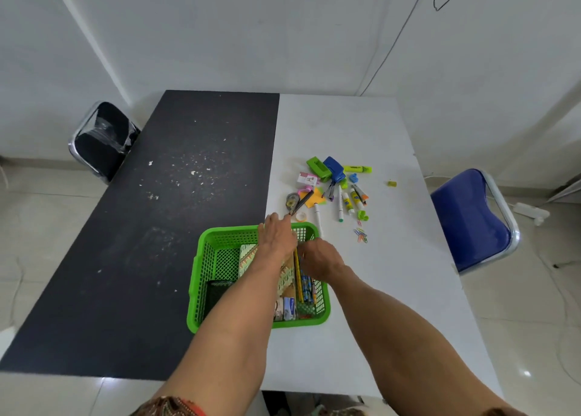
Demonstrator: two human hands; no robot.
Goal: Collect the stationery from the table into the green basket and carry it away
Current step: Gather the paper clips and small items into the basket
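Reaching over the far rim of the green basket (201,258), the left hand (278,236) stretches its fingers forward until they meet the near end of a dark long tool (300,203). I cannot tell if they pinch it or only touch it. The right hand (320,260) is inside the basket at its right wall, with the fingers curled round the upper ends of the pencils (306,285).

The basket stands closer to the near edge of the surface (361,321), across the line where the black half meets the white half. It holds also a patterned notebook (248,255) and some small boxes (287,308).

The loose stationery lies on the white half, beyond the basket toward the far edge: a green hole punch (317,165), a blue stapler (334,169), a highlighter (357,169), glue sticks (348,202), a correction tape (292,200) and paper clips (361,235). 1 small sharpener (391,183) lies apart, nearer to the right edge.

A blue chair (468,220) stands at the right edge, and a black chair (103,139) near the far left corner.
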